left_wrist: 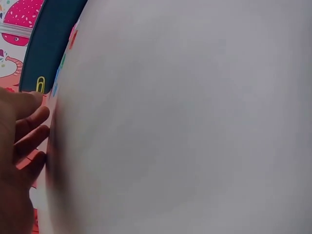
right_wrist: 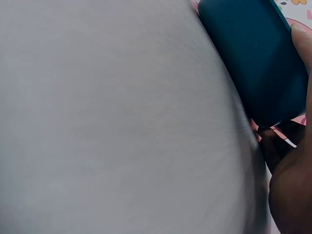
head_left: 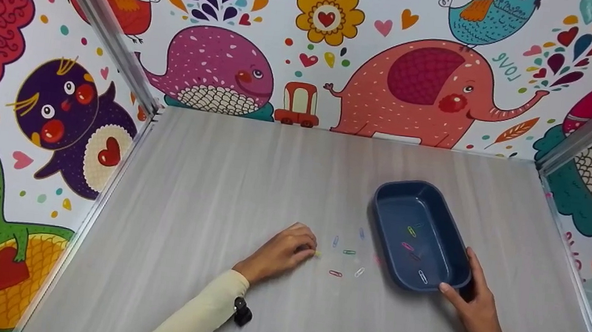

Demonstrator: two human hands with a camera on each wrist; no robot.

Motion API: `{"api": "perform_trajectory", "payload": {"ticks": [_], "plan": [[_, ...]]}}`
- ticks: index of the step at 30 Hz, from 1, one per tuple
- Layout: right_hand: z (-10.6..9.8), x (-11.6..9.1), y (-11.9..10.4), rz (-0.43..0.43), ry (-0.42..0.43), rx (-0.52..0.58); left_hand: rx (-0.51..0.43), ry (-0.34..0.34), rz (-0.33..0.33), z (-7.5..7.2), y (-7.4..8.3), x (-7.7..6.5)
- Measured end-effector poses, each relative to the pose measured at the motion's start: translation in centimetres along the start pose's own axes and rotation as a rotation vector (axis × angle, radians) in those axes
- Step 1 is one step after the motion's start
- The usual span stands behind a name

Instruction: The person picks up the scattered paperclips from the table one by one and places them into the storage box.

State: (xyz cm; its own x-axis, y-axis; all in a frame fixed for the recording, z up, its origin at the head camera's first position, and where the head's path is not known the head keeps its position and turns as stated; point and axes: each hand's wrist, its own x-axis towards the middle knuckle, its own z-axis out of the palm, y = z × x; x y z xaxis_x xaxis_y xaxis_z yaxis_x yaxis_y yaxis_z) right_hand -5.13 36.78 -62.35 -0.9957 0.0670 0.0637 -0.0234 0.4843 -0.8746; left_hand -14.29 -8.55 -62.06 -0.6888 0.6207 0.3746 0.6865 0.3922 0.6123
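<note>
My left hand (head_left: 283, 250) pinches a yellow paper clip (left_wrist: 41, 85) between thumb and finger, just above the table. My right hand (head_left: 479, 306) grips the near right corner of a dark blue rectangular bin (head_left: 381, 235), thumb at the rim and fingers around the outside. Inside the bin lie several paper clips, among them a white paper clip (head_left: 423, 277) and a yellow-green paper clip (head_left: 412, 231). Between the left hand and the bin, loose on the table, are a green paper clip (head_left: 349, 252), a red paper clip (head_left: 336, 273), a white paper clip (head_left: 359, 272) and several others.
The pale wood-grain table (head_left: 206, 178) is bounded at the back and sides by panels printed with cartoon animals. Metal rails (head_left: 106, 30) run along the panel corners. A small black device (head_left: 242, 312) is worn on the left wrist.
</note>
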Motion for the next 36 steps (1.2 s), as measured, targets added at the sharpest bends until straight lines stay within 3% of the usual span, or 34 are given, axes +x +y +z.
{"api": "perform_trajectory", "payload": {"ticks": [10, 19, 36], "plan": [[0.1, 0.0, 0.1, -0.013, -0.003, 0.034, -0.032, 0.047, -0.026, -0.1, 0.1, 0.8], [0.1, 0.1, 0.1, -0.019, 0.004, 0.026, -0.065, 0.030, -0.056, -0.3, 0.4, 1.7], [0.1, 0.1, -0.1, -0.002, 0.004, 0.012, -0.057, -0.003, -0.021, -0.1, 0.9, 4.4]]}}
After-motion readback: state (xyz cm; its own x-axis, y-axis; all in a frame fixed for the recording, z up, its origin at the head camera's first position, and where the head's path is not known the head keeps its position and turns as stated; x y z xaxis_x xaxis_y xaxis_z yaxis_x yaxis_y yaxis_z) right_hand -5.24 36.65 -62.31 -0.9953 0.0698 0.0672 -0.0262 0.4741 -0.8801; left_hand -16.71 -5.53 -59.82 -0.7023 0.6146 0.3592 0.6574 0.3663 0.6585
